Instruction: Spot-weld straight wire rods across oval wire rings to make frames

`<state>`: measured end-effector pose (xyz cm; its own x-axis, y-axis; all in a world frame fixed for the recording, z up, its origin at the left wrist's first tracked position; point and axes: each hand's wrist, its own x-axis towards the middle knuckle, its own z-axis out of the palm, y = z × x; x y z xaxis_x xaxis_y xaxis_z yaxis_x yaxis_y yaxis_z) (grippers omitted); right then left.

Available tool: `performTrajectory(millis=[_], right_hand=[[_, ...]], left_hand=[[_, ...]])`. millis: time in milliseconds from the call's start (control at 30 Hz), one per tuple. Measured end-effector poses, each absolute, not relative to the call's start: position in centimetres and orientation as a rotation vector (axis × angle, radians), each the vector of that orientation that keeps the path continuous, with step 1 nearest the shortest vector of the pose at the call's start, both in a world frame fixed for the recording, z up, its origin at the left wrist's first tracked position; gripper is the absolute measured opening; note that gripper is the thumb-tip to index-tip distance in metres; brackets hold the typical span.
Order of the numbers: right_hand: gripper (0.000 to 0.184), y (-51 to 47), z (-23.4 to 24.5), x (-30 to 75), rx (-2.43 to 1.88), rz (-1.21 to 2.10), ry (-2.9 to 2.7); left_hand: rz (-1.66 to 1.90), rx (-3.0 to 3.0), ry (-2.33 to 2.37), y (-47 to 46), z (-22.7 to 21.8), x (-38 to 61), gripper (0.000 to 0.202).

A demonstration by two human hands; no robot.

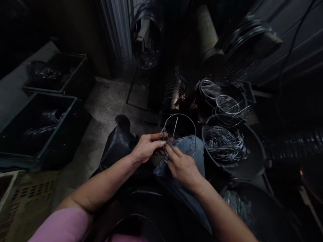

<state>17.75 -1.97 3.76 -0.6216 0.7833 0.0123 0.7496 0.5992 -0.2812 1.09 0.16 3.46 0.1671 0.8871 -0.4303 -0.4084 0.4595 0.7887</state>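
My left hand [147,146] and my right hand [182,165] meet over my knee, which is covered in blue denim [188,148]. Both pinch the lower part of a thin wire ring [180,116] that stands up in a loop above my fingers. Loose straight wire ends stick up between the fingertips. The left fingers are closed on the wire from the left, the right fingers from below and right. A black cloth or apron [118,144] lies over my left leg.
A dark round basin [252,158] at my right holds a tangle of wire rings [224,143]; more rings [227,102] pile behind it. Two dark green crates [37,131] stand on the concrete floor at left. Wire coils and machine rollers [207,33] stand ahead.
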Motion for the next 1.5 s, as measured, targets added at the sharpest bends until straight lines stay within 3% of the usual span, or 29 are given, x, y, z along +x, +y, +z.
performTrajectory(millis=[267,1500], right_hand=[[0.051,-1.0,4.7,17.7,-1.250,0.259,-2.720],[0.045,3.6,9.8,18.1,-1.357,0.541,-2.754]], left_hand=[[1.037,0.481,0.981,1.0,4.5,1.2,0.038],[1.124,0.483,0.883,4.8,5.9,3.1,0.033]])
